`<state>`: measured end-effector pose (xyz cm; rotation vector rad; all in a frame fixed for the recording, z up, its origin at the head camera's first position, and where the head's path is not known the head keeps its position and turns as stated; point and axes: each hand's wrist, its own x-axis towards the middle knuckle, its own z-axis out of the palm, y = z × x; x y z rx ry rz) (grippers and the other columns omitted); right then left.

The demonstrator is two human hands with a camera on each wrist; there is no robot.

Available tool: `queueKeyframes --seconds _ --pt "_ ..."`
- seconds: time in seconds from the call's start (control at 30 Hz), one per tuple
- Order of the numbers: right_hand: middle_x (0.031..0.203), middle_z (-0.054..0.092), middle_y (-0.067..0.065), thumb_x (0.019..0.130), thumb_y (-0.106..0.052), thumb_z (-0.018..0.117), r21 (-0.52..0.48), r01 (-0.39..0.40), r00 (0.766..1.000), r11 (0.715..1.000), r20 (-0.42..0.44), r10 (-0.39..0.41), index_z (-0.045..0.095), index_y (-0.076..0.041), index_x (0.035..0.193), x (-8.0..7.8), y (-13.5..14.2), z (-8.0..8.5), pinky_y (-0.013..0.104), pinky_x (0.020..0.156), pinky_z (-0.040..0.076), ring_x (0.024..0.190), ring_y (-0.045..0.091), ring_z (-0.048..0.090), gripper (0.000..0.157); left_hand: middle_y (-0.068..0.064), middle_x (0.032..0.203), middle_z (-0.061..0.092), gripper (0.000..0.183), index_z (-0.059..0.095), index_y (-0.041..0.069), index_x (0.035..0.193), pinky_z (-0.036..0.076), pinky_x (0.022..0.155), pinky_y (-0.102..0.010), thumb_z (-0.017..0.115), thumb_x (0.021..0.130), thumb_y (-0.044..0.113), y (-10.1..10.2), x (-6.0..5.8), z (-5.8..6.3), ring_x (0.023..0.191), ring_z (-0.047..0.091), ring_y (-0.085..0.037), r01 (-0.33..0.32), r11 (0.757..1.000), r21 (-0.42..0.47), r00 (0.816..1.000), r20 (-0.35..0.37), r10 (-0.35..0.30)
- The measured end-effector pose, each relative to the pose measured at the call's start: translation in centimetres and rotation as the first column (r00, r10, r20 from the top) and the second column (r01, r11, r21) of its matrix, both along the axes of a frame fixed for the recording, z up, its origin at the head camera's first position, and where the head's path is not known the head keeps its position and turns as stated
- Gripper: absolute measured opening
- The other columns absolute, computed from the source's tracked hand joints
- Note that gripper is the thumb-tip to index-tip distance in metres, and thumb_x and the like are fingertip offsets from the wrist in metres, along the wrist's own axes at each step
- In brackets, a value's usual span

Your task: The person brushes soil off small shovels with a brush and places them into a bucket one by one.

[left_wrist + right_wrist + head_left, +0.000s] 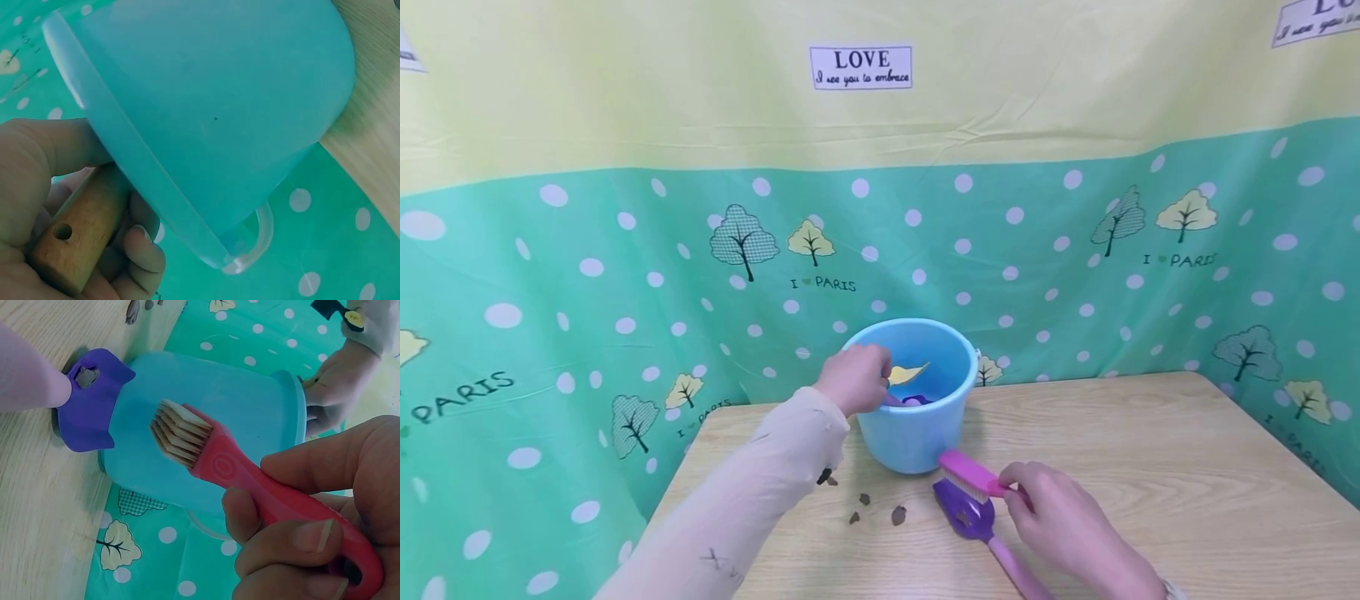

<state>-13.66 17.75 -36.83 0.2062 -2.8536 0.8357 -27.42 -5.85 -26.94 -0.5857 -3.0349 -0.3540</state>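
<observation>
A light blue bucket (917,437) stands on the table. My left hand (857,379) is at its rim, gripping a wooden handle (81,231) with a hole near its end; the handle's far end is hidden behind the rim. Inside the bucket show a yellow pointed piece (906,374) and a purple-and-pink thing (916,401). My right hand (1060,517) holds a pink brush (972,473) with pale bristles, its head in front of the bucket. Below the brush lies a purple toy shovel (967,518) with a pink handle, a grey stone (87,377) on its blade.
Several small dark stones (898,515) lie on the wooden table (1135,450) left of the shovel. Behind and beside the table hangs a green and yellow printed cloth (970,217). A pale sleeve (752,492) crosses the table's left part.
</observation>
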Motion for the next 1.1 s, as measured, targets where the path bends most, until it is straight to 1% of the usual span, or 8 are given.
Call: queueKeyframes --seconds 0.2,0.3,0.4,0.5,0.73,0.9,1.0,1.1 --pt "0.072 0.050 -0.009 0.085 -0.005 0.063 -0.013 -0.002 1.000 1.000 0.001 0.002 0.069 -0.016 0.097 0.0 0.2 0.1 0.024 0.049 0.036 0.054 0.007 0.041 0.017 0.002 0.075 0.061 0.023 0.063 0.016 0.080 0.046 0.067 -0.035 0.080 0.073 0.029 0.6 -1.0 -0.4 0.072 0.055 -0.018 0.007 0.994 -0.110 0.999 -0.031 -0.011" --pt "0.072 0.050 -0.009 0.085 -0.005 0.063 -0.009 -0.001 1.000 1.000 -0.008 0.001 0.069 -0.016 0.098 -0.1 0.4 0.2 0.024 0.049 0.035 0.054 0.007 0.041 0.017 0.002 0.069 0.059 0.024 0.062 0.017 0.074 0.044 0.064 -0.033 0.080 0.073 0.032 1.0 -1.5 -0.3 0.068 0.053 -0.017 0.024 0.986 -0.164 0.999 -0.030 -0.029" --pt "0.072 0.050 -0.009 0.085 -0.005 0.063 0.007 0.001 1.000 1.000 -0.031 -0.001 0.069 -0.015 0.097 -0.1 0.6 0.2 0.024 0.050 0.035 0.055 0.007 0.041 0.017 0.002 0.065 0.055 0.022 0.060 0.017 0.070 0.042 0.062 -0.032 0.078 0.075 0.029 1.5 -1.8 -0.1 0.065 0.051 -0.017 0.048 0.978 -0.204 0.998 -0.017 -0.052" --pt "0.072 0.050 -0.008 0.084 -0.006 0.063 0.019 0.009 0.999 1.000 -0.045 -0.008 0.069 -0.016 0.097 -0.1 0.8 0.3 0.024 0.050 0.035 0.055 0.007 0.041 0.017 0.002 0.065 0.052 0.016 0.060 0.017 0.072 0.042 0.062 -0.032 0.074 0.077 0.020 2.1 -1.9 -0.1 0.065 0.051 -0.017 0.064 0.969 -0.239 0.998 -0.006 -0.067" --pt "0.070 0.049 -0.007 0.085 -0.006 0.061 0.018 0.023 0.999 1.000 -0.042 -0.023 0.069 -0.015 0.098 -0.2 1.3 0.6 0.025 0.051 0.035 0.056 0.009 0.041 0.017 0.000 0.068 0.054 0.011 0.062 0.016 0.079 0.044 0.064 -0.034 0.072 0.080 0.016 2.8 -2.4 -0.9 0.067 0.054 -0.019 0.046 0.964 -0.262 0.999 0.011 -0.044" --pt "0.067 0.048 -0.007 0.085 -0.006 0.061 0.014 0.025 0.998 1.000 -0.055 -0.024 0.069 -0.012 0.099 -0.6 2.0 0.8 0.025 0.049 0.034 0.054 0.009 0.040 0.017 0.000 0.074 0.058 0.007 0.065 0.016 0.085 0.046 0.068 -0.037 0.064 0.085 0.009 3.0 -2.8 -1.5 0.070 0.055 -0.020 0.037 0.956 -0.292 0.999 -0.020 -0.045" --pt "0.065 0.047 -0.005 0.086 -0.006 0.060 0.003 0.031 0.998 1.000 -0.046 -0.031 0.068 -0.010 0.101 -0.7 2.4 1.0 0.025 0.047 0.035 0.052 0.009 0.040 0.018 0.000 0.073 0.058 0.005 0.064 0.017 0.084 0.046 0.068 -0.037 0.065 0.086 0.012 3.3 -2.9 -1.8 0.070 0.055 -0.020 0.047 0.954 -0.297 0.998 -0.020 -0.055" --pt "0.064 0.046 -0.004 0.086 -0.006 0.059 -0.009 0.037 0.999 0.999 -0.033 -0.037 0.068 -0.009 0.102 -0.8 2.8 1.2 0.025 0.046 0.036 0.051 0.010 0.040 0.018 -0.001 0.071 0.058 0.009 0.062 0.017 0.082 0.045 0.066 -0.036 0.070 0.085 0.019 3.4 -2.8 -1.9 0.069 0.055 -0.020 0.053 0.959 -0.280 0.999 0.008 -0.053"
